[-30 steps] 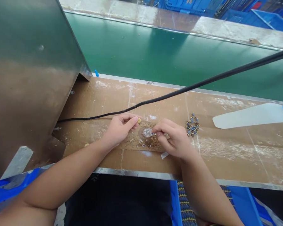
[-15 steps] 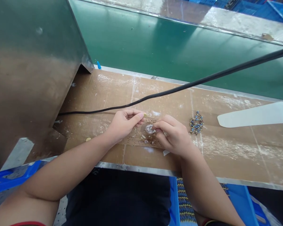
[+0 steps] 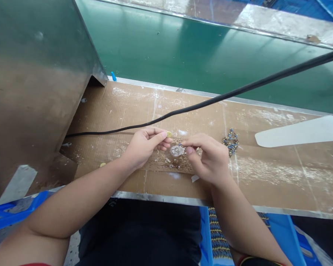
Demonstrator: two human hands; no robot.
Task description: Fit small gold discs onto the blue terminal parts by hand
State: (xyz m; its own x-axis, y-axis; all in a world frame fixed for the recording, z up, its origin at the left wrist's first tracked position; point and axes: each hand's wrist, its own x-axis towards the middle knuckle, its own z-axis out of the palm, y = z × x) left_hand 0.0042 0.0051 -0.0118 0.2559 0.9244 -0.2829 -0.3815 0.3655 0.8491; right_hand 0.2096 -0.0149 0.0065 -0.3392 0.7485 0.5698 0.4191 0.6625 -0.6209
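Small yellow disc (image 3: 169, 134), pinched between thumb and forefinger of the left hand (image 3: 144, 147), is held just above a cardboard-covered bench (image 3: 266, 173) and just beside a round silvery fixture (image 3: 177, 150) set into the cardboard. The fixture is flanked by both hands: the right hand (image 3: 211, 160) is closed in a pinch at its right edge, thumb and forefinger pressed together on something too small to be identified, the remaining fingers curled under. Both forearms are laid across the metal front edge of the bench.

Pale crumbs and shavings (image 3: 166, 164) are scattered on the cardboard around the fixture. A second small yellow piece (image 3: 102, 164) is seen lying on the bench to the left, near the left forearm. A cluster of small blue-and-brass parts (image 3: 231, 141) is heaped just right of the right hand, apart from it. A white blade-shaped panel (image 3: 299, 131) is laid flat further right, near the frame's edge.

A black cable (image 3: 224, 96) is stretched diagonally over the bench, from under a large metal housing (image 3: 36, 92) at the left up to the right edge. Behind the bench a green conveyor belt (image 3: 211, 55) is seen, with a small blue piece (image 3: 114, 76) resting at its near rail. Blue crates (image 3: 280, 229) are visible below the bench, one of them filled with rows of blue-and-brass parts.
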